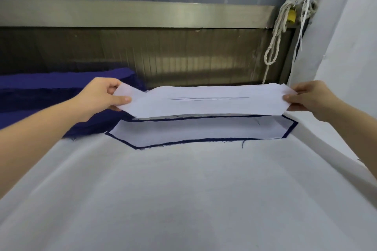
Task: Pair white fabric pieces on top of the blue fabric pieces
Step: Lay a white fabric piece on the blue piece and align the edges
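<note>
Head view: left hand and right hand each pinch one end of a white fabric piece at centre, thumbs on top. It bears a thin blue line. Just below, toward 6 o'clock, a second white piece lies on a blue fabric piece on the table cover. Blue fabric stack sits at 9 o'clock.

no legible txt, no labels, no nos.

A fabric piece hangs above paired pieces, stack leftward.
</note>
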Demonstrator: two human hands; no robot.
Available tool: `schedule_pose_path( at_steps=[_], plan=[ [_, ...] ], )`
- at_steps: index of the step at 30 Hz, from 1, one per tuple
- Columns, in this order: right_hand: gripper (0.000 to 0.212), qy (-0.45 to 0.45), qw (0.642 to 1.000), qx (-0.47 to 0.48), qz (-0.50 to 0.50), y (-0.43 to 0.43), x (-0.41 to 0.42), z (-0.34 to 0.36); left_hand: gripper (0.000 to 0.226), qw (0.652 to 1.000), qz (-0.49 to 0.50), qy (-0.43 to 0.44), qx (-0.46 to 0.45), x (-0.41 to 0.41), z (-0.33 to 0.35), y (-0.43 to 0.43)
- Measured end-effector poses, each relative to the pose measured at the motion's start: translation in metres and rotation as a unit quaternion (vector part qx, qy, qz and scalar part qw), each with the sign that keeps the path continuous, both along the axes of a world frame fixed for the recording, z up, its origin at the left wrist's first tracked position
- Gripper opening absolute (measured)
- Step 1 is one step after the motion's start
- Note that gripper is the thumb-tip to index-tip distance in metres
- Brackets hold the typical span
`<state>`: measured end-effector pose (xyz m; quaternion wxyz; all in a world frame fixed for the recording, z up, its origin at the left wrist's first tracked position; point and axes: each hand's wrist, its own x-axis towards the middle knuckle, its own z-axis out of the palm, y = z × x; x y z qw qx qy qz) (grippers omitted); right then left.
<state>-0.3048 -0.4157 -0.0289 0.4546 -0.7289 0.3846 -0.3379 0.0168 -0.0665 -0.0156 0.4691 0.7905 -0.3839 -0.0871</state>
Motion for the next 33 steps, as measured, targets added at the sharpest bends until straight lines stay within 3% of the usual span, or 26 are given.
schedule_pose_path(
  at_steps=[4, 8, 10, 12, 19, 33],
  plan=[
    [0.007, 0.100, 0.994, -0.030, 0.011, 0.010, -0.004, -0.011, 0.014, 0.999, -0.002, -0.016, 0.048, -0.006, -0.013, 0.016],
    [0.023, 0.175, 0.981, -0.085, 0.009, 0.015, -0.002, -0.021, 0.012, 0.996, -0.006, -0.015, 0.084, -0.013, -0.027, 0.021],
    [0.019, 0.203, 0.972, -0.115, 0.011, 0.016, -0.001, -0.024, 0.011, 0.995, -0.009, -0.019, 0.096, -0.015, -0.033, 0.021],
    [0.011, 0.218, 0.963, -0.157, 0.003, 0.017, 0.001, -0.027, 0.010, 0.995, -0.006, -0.026, 0.091, -0.016, -0.037, 0.021],
    [0.019, 0.274, 0.924, -0.268, -0.025, 0.017, 0.002, -0.030, 0.015, 0.996, -0.013, -0.035, 0.084, -0.016, -0.042, 0.020],
    [0.025, 0.300, 0.912, -0.278, -0.025, 0.014, 0.000, -0.032, 0.026, 0.986, -0.003, -0.106, 0.129, -0.016, -0.044, 0.019]
  ],
)
